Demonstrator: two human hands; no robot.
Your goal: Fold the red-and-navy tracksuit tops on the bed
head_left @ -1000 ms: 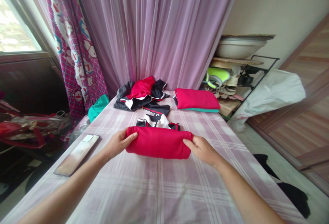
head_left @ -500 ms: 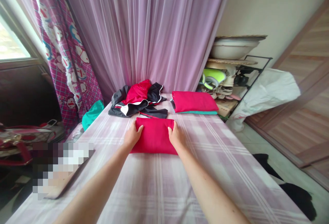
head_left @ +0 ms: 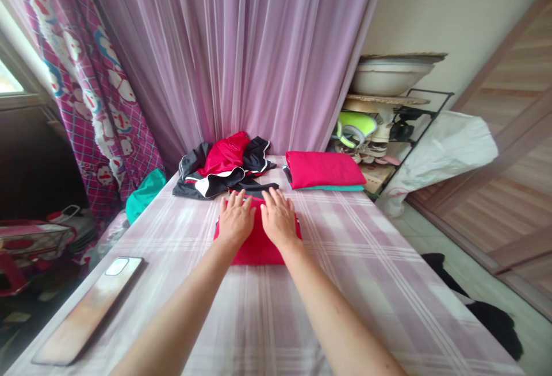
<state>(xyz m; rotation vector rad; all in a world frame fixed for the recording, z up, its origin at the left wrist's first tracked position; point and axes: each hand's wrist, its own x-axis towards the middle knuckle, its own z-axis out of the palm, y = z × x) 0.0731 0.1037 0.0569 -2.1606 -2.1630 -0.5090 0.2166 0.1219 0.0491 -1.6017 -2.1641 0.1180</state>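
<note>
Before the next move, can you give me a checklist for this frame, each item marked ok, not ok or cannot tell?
1. Left hand spread on the folded red garment: ok, palm down, fingers toward the far edge.
2. Right hand on the same garment: ok, also palm down, beside the left.
3. Garment's underside lying smooth on the plaid cloth: cannot tell, hidden from view.
4. Red-and-teal folded stack apart from the hands: ok, farther back on the right.
5. Red-and-black clothing heap folded: not ok, lies crumpled behind the hands.
6. Smartphone clear of both hands: ok, near the left edge.
</note>
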